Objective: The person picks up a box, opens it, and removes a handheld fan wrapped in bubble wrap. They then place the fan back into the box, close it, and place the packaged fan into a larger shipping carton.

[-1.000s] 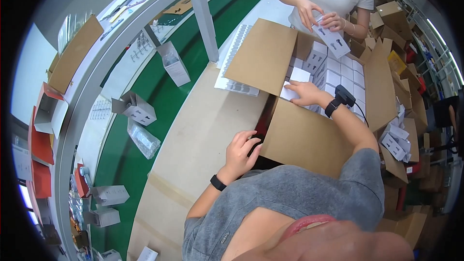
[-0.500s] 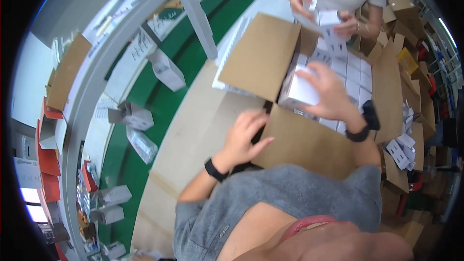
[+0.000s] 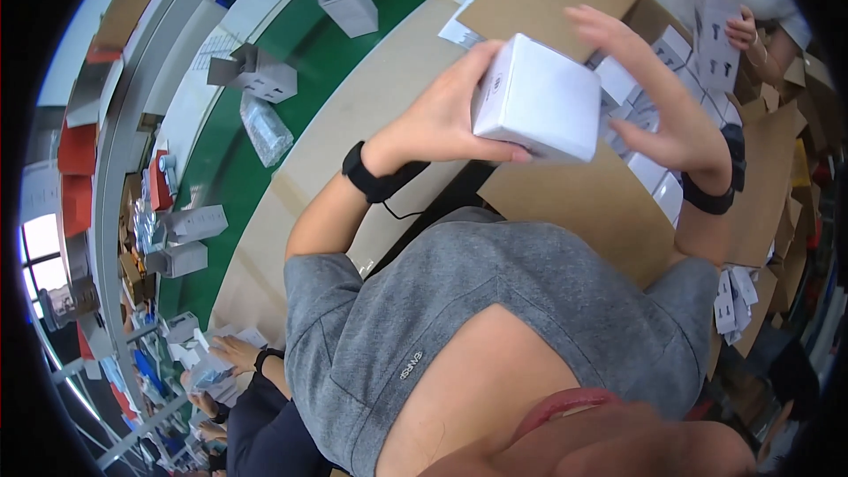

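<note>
My left hand (image 3: 442,119) grips a white box (image 3: 549,102) by its left side, thumb underneath and fingers along the upper edge. The box is held up in front of me, over the near left corner of a large open carton (image 3: 583,212). To the right of the box is my right hand (image 3: 662,93), fingers spread and apart from it, with nothing in it. Below that hand, several white boxes (image 3: 649,172) stand packed in the carton. Black bands are on both my wrists.
Across the carton a person's hand (image 3: 746,31) holds a white printed box (image 3: 715,40). A green conveyor belt (image 3: 309,79) curves along the left, carrying open white boxes (image 3: 344,0) and a clear-wrapped item (image 3: 265,128). Another person's hands (image 3: 234,353) work at the lower left.
The white box has come up from the carton and now sits in my left hand. My right hand has come off it and opened. The view has turned toward the left.
</note>
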{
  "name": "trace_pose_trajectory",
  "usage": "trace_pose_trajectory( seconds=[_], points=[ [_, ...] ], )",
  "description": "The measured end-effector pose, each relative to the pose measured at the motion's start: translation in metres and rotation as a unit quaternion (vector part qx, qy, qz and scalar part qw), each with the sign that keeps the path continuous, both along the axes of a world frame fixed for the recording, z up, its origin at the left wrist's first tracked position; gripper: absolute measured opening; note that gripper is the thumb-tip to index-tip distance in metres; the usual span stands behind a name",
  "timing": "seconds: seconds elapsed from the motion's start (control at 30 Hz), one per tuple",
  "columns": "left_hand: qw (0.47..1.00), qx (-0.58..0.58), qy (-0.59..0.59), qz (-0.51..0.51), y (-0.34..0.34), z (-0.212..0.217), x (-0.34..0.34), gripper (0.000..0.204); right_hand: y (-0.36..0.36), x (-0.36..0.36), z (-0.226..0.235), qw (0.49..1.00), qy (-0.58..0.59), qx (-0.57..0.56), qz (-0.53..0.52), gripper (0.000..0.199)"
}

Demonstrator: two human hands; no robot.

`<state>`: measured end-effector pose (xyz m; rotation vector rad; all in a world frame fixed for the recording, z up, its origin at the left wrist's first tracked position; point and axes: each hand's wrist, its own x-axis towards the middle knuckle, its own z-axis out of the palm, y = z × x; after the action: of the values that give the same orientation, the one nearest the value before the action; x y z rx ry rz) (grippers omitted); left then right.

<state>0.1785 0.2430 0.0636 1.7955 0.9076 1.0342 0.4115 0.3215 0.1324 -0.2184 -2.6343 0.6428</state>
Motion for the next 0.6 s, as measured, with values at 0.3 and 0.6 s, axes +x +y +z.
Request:
trace_pose_trajectory(
  seconds=[0.3,0.6],
  points=[
    [0.898,0.3,0.235,0.219,-0.064,0.0,-0.055,0.089,-0.074,-0.086,-0.018,0.992,-0.001,-0.009,-0.127,0.075],
    [0.999,-0.04,0.017,-0.004,-0.082,-0.047,-0.114,0.1,-0.086,-0.126,-0.024,0.995,-0.089,-0.031,0.023,0.058]
  ],
)
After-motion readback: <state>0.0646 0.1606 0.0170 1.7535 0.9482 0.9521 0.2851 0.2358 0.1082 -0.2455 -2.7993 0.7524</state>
